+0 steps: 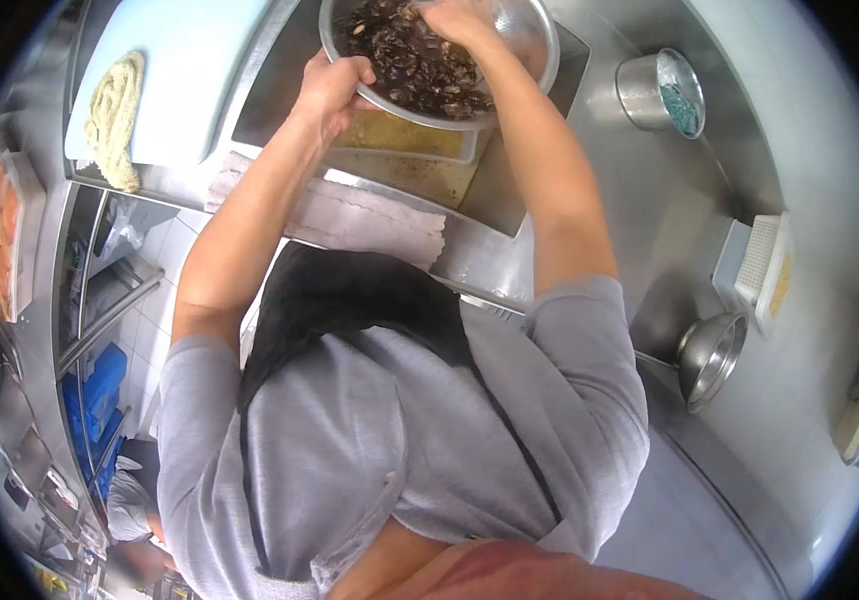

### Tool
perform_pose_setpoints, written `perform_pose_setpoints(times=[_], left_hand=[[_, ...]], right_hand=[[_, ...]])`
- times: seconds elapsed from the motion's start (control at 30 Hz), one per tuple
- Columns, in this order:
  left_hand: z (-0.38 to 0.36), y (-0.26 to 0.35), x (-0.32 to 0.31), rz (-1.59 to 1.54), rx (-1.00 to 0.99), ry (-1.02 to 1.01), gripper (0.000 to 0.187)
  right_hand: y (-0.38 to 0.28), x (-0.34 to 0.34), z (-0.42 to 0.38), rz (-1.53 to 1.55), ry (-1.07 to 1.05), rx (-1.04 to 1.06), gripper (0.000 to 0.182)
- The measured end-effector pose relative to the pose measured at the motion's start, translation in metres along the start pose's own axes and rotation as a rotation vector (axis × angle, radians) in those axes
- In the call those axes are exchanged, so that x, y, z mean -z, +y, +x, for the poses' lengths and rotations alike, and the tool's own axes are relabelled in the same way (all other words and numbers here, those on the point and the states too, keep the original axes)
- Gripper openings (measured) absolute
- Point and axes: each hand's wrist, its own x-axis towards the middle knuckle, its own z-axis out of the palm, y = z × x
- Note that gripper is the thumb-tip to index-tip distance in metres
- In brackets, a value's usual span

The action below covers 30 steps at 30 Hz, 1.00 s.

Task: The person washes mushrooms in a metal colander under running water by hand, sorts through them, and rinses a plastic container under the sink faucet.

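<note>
A wide steel bowl (543,60) is held over the sink at the top of the head view. Inside it lie many wet, dark brown pieces (409,65) with some paler bits, in dark liquid. My left hand (334,88) grips the bowl's near left rim, thumb over the edge and fingers beneath. Over the far part of the bowl, my right hand (457,20) reaches in among the pieces with curled fingers, and I cannot tell what is in them. Below the bowl, a white-rimmed tray (471,150) with a yellowish-brown inside stands in the sink (494,190).
A folded grey cloth (369,220) lies along the sink's front edge. Left are a white board (174,70) and a yellowish towel (114,120). Right stand a steel pot (644,92) with a blue-green scrubber, white baskets (757,265) and a steel bowl (709,360). Another person (134,500) is lower left.
</note>
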Motion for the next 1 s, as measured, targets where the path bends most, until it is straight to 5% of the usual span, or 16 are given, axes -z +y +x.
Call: perform_pose_setpoints(times=[0.1,0.27,0.3,0.4,0.43,0.6,0.67,0.8,0.93,1.0], left_hand=[[0.013,-0.013,0.001,-0.033,0.007,-0.019,0.041],[0.020,0.002,0.024,0.012,0.015,0.018,0.030],[0.019,0.003,0.028,0.008,0.013,0.029,0.031],[0.010,-0.003,0.023,-0.022,0.013,0.045,0.034],[0.007,-0.004,0.015,-0.036,0.008,0.045,0.036],[0.026,-0.023,0.025,-0.008,0.069,-0.009,0.035],[0.016,-0.024,0.031,-0.048,0.079,0.008,0.035],[0.004,-0.021,0.019,-0.012,0.068,0.040,0.035],[0.006,-0.023,0.027,-0.028,0.059,-0.001,0.036],[0.000,-0.026,0.028,-0.027,0.071,0.031,0.039]], right_hand=[[-0.052,0.010,-0.047,0.006,0.050,0.103,0.050],[-0.047,-0.004,-0.089,-0.462,-0.136,0.546,0.045],[-0.054,0.006,-0.099,-0.605,-0.223,0.433,0.046],[-0.017,0.003,-0.081,-0.391,-0.036,0.254,0.050],[-0.022,-0.011,-0.096,-0.385,0.367,0.296,0.041],[0.016,-0.059,-0.086,-0.554,-0.054,0.552,0.059],[0.029,-0.032,-0.094,-0.770,0.000,0.471,0.061],[0.036,-0.042,-0.072,-0.387,-0.009,0.218,0.064],[0.005,-0.018,-0.084,-0.187,-0.189,0.461,0.049],[0.015,-0.012,-0.053,-0.351,0.135,0.547,0.042]])
